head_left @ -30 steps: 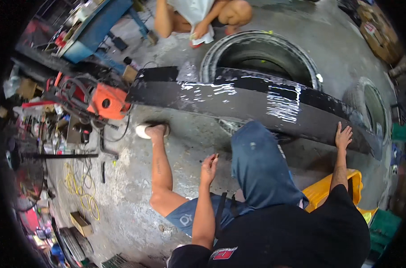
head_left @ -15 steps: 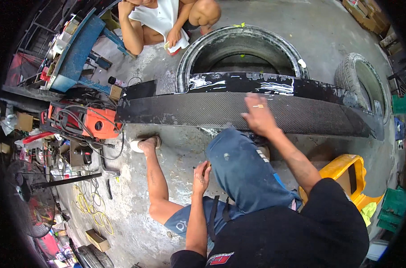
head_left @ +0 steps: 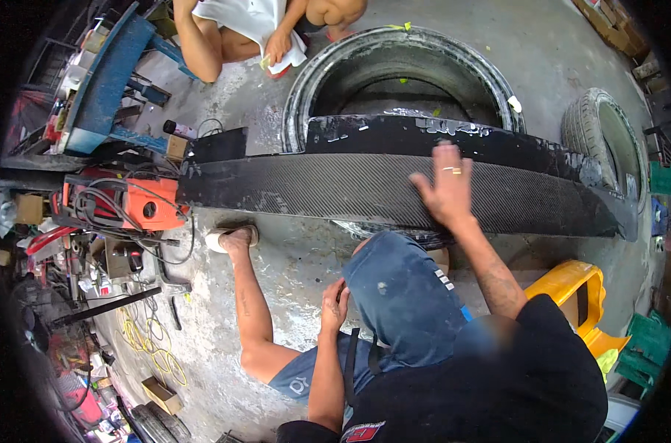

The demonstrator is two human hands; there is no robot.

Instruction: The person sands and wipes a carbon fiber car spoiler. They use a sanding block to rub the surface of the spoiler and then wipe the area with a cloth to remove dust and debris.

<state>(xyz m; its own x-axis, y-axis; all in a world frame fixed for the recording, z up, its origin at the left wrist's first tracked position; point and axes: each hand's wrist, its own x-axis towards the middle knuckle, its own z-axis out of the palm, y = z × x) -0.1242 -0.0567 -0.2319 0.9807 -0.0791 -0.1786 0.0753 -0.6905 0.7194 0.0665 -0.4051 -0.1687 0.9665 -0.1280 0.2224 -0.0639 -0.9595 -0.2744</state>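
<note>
A long carbon-fibre car panel [head_left: 328, 186], woven grey with a glossy black strip on its far side, lies across a tyre [head_left: 300, 88]. My right hand [head_left: 449, 184] is open, palm down on the woven face right of the middle, fingers stretched toward the black strip and a ring on one finger. Pale flakes and marks show on the strip. Beside my bent knee [head_left: 402, 295] is my left hand [head_left: 335, 306], its fingers curled; a tiny dark tip shows there, but what it holds is not clear.
Another person [head_left: 239, 37] squats beyond the tyre. An orange machine with cables [head_left: 154, 203] stands at the panel's left end, near a blue metal stand [head_left: 110, 81]. A second tyre [head_left: 597, 133] stands to the right; a yellow plastic stool [head_left: 586, 295] is nearer me.
My right hand has slid rightward along the panel. My left hand stays by the knee. The whole view has shifted slightly, and the shine on the black strip looks smaller.
</note>
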